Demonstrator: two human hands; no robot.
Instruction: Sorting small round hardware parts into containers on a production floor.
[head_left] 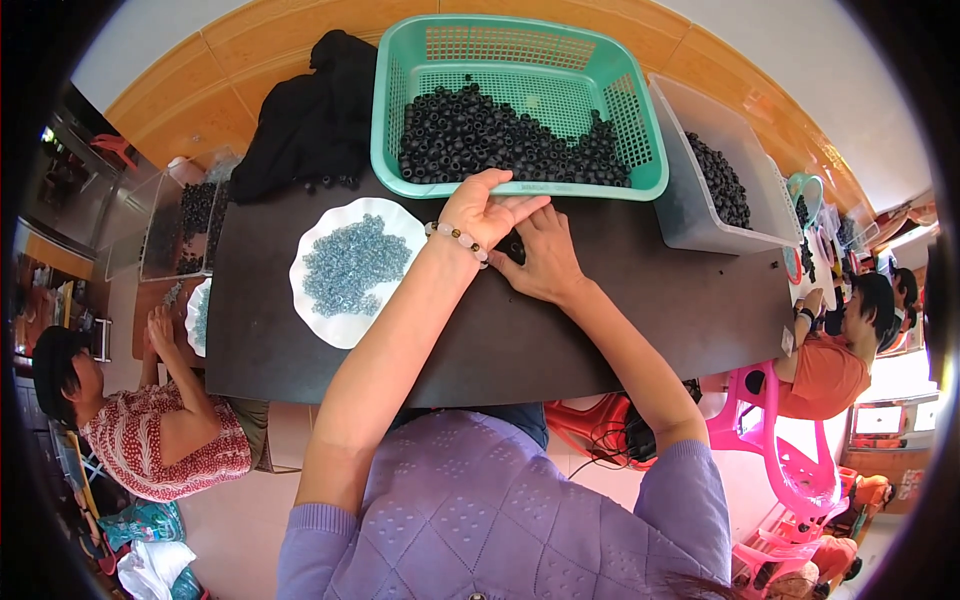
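At the near rim of a green plastic basket (655, 178), my left hand (482, 212) is turned partly palm up with its fingers stretched out. A beaded bracelet circles that wrist. Just to its right, my right hand (545, 258) rests low on the dark table (640, 310), thumb and fingers apart. A few small dark pieces (512, 243) show between the two hands, partly hidden by them. Many small black ring-like pieces (480, 135) fill the near part of the basket. No held thing is visible in either hand.
A white scalloped plate (335, 330) of clear bluish beads (358, 262) sits left. Black cloth (310, 120) lies behind it. A translucent bin (690, 215) of black pieces stands right. People sit at both sides (170, 430), (825, 365). A pink chair (770, 430) stands at right.
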